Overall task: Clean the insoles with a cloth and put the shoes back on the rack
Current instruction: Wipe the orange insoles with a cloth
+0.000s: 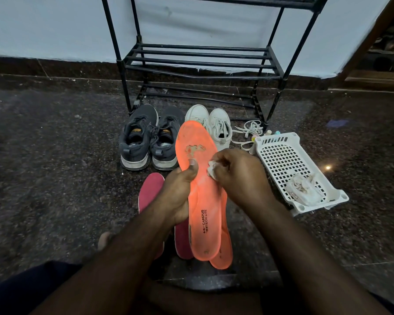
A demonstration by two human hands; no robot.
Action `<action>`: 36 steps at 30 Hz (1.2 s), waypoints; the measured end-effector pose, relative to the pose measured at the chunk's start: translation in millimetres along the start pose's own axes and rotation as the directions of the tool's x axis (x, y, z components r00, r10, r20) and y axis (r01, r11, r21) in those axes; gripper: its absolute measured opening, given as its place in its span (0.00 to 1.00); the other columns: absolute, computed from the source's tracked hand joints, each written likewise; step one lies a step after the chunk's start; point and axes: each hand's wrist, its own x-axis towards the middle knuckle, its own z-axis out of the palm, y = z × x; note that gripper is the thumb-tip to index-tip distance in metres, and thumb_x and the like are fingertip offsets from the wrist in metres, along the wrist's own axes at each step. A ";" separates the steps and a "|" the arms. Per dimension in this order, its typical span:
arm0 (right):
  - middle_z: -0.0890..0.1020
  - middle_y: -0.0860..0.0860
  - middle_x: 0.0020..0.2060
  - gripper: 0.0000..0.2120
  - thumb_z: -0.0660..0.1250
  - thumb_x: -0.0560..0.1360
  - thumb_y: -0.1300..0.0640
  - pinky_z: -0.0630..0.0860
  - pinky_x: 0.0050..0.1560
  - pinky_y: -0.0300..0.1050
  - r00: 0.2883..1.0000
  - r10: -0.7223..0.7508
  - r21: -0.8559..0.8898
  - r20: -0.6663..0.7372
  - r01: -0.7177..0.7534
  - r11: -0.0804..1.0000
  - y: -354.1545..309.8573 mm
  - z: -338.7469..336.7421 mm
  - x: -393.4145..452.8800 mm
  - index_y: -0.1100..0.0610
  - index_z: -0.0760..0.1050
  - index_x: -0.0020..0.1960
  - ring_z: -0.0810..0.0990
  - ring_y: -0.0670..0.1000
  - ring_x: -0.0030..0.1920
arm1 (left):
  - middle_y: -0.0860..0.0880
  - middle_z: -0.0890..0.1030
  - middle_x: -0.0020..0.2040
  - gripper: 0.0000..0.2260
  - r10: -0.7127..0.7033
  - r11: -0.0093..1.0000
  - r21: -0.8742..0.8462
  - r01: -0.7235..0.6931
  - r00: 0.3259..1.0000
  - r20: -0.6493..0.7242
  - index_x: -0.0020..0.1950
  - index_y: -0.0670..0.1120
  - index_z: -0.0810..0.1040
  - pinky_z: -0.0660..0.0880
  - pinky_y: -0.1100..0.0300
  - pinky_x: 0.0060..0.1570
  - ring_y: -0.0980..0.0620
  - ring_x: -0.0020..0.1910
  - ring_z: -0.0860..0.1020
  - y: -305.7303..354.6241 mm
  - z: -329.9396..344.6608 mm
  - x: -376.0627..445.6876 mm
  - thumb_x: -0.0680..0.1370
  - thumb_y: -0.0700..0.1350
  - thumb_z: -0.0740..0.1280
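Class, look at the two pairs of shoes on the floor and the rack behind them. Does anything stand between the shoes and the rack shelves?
Nothing visible does. The grey shoes and white shoes stand directly before the rack, whose visible shelves hold nothing.

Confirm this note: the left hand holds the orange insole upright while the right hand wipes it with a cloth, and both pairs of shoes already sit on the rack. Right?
One error. The head view shows the grey pair and the white pair on the floor in front of the rack, not on it. The rest holds: left hand holds the orange insole, right hand wipes with the cloth.
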 end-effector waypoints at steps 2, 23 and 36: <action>0.83 0.47 0.43 0.09 0.70 0.70 0.55 0.78 0.50 0.47 0.997 0.004 0.071 0.078 -0.010 0.997 -1.7 -3.2 -0.6 0.51 0.83 0.50 0.81 0.48 0.45 | 0.33 0.80 0.61 0.19 0.006 1.000 0.010 -0.006 1.000 -0.001 0.70 0.36 0.73 0.81 0.42 0.54 0.38 0.52 0.83 0.5 0.4 0.7 0.85 0.47 0.59; 0.83 0.46 0.38 0.05 0.71 0.67 0.56 0.78 0.45 0.46 1.000 -0.002 0.126 0.010 0.001 0.992 -3.3 1.9 -4.9 0.51 0.83 0.43 0.81 0.47 0.41 | 0.34 0.81 0.57 0.19 -0.001 1.000 0.018 0.001 1.000 -0.026 0.70 0.35 0.72 0.79 0.40 0.55 0.39 0.49 0.83 -2.8 0.9 3.0 0.85 0.47 0.60; 0.85 0.44 0.43 0.11 0.75 0.69 0.64 0.82 0.47 0.51 0.973 0.229 0.593 -0.035 -0.164 0.788 17.6 -30.3 10.4 0.51 0.82 0.48 0.83 0.47 0.42 | 0.33 0.79 0.63 0.26 -0.152 0.981 -0.104 0.164 0.981 0.118 0.75 0.39 0.67 0.76 0.30 0.56 0.33 0.57 0.81 1.1 -4.6 1.6 0.82 0.53 0.63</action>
